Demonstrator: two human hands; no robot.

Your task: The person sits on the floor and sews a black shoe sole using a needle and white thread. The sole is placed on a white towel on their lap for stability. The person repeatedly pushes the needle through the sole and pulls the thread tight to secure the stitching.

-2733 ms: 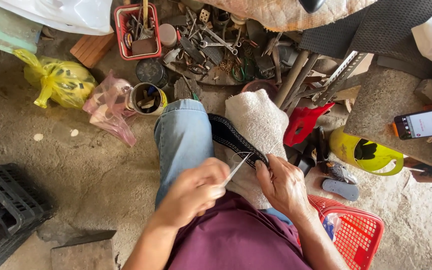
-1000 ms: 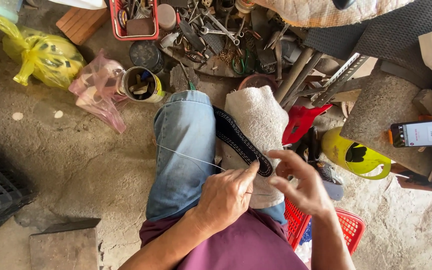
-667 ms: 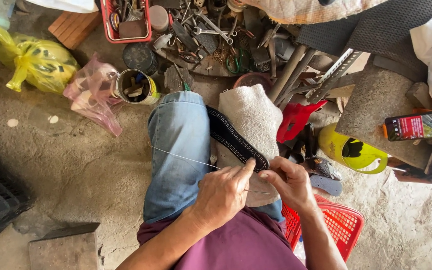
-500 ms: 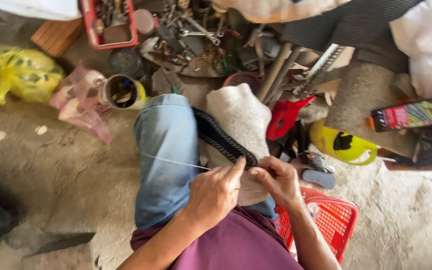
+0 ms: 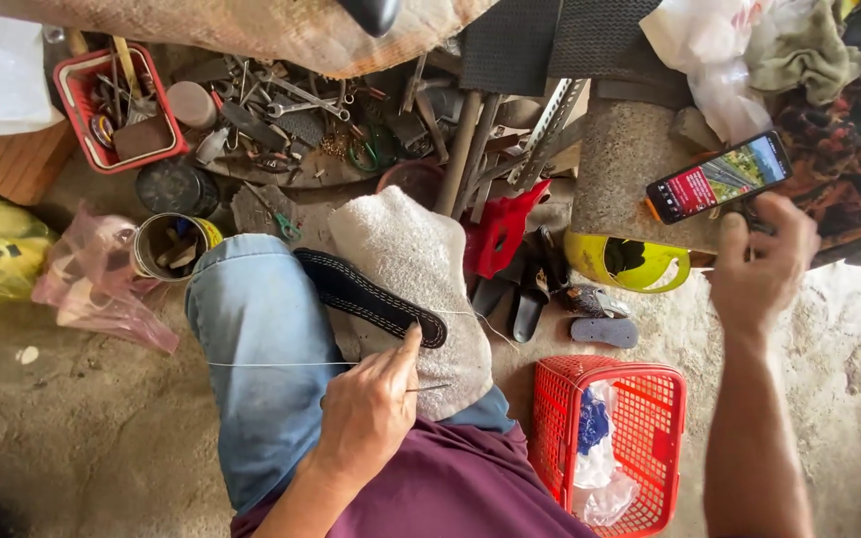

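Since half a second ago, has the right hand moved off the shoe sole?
Yes. The right hand has left the black sole on the lap and swung out to the right, reaching the phone on the stone block.

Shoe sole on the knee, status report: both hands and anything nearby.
Left hand grips needle beside black sole, thread taut. Right hand reaching at phone. Red basket beside knee.

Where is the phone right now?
The phone lies at the upper right of the head view, on a stone block above the yellow container, with the right hand reaching up just below it.
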